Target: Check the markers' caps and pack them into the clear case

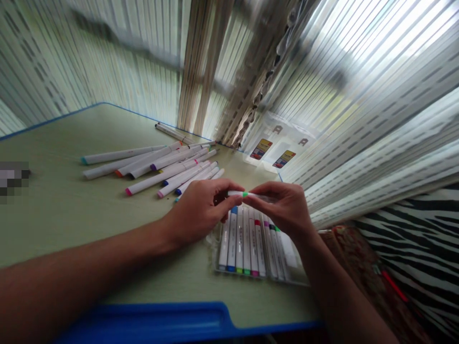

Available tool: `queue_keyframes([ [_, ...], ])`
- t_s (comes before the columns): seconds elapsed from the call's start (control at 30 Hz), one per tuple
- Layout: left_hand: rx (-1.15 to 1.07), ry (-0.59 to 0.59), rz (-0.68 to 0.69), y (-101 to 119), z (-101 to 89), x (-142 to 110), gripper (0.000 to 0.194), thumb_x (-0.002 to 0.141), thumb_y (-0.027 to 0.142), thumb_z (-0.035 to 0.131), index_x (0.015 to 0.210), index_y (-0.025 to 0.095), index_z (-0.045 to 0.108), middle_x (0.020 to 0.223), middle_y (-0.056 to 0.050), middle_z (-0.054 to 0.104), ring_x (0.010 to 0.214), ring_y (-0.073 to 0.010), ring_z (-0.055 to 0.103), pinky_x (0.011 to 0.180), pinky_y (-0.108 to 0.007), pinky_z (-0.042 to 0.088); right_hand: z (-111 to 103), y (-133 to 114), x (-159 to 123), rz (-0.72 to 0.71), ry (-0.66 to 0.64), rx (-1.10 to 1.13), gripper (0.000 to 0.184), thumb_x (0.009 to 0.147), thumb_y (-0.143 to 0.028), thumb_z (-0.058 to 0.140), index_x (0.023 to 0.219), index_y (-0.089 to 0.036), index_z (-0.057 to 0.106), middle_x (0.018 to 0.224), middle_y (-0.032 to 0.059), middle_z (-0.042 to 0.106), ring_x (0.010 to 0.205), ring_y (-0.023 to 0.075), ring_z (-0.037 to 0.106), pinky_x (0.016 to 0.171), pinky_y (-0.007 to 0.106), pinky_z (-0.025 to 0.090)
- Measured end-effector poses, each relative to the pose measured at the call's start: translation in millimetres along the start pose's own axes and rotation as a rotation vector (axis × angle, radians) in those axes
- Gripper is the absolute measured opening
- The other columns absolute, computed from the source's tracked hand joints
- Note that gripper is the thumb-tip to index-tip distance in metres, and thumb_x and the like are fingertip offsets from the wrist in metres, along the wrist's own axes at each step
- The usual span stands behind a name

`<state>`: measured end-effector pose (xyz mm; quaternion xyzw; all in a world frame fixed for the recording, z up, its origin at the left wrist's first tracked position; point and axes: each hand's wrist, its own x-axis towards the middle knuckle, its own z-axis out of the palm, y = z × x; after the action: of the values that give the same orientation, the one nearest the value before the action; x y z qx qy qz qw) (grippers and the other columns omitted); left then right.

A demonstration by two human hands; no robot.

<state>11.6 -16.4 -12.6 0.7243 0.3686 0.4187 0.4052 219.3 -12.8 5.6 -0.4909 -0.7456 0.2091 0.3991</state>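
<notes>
A white marker with a green band (245, 194) is pinched between my two hands, held level above the table. My left hand (204, 205) grips its left end with thumb and fingers. At its right end, the fingers of my right hand (287, 203) are closed on it. Just below lies a clear marker case (238, 273), holding a row of white markers (247, 239) with coloured ends, among them blue, green and pink. Part of the case's right side is hidden by my right arm.
Loose white markers (168, 165) lie in a pile on the pale green table (89, 229), left of the case. A clear plastic lid with labels (272, 145) leans at the back by the curtains (222, 62). Along the front edge runs a blue tray (154, 317); zebra-striped cloth (416, 234) is at right.
</notes>
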Motion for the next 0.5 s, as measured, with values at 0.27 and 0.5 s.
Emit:
queue_keyframes([
  [0.27,-0.126,0.016,-0.024,-3.2,-0.4,3.8,0.026,0.097,0.032,0.055,0.106,0.012,0.069,0.077,-0.002,0.072,0.056,-0.0106,0.063,0.055,-0.022,0.05,-0.3,6.3,2.8,0.162,-0.031,0.228,0.014,0.068,-0.026,0.089,0.076,-0.019,0.08,0.065,0.0017,0.074,0.054,0.0099,0.06,0.05,0.02,0.045],
  [0.5,-0.305,0.068,-0.065,-8.0,-2.5,11.3,0.022,0.097,0.03,0.054,0.102,0.012,0.065,0.08,-0.003,0.068,0.051,-0.0092,0.058,0.047,-0.022,0.049,-1.1,10.5,6.7,0.268,-0.051,0.53,0.015,0.074,-0.029,0.085,0.084,-0.019,0.082,0.064,0.0013,0.071,0.045,0.0053,0.046,0.041,0.019,0.033],
])
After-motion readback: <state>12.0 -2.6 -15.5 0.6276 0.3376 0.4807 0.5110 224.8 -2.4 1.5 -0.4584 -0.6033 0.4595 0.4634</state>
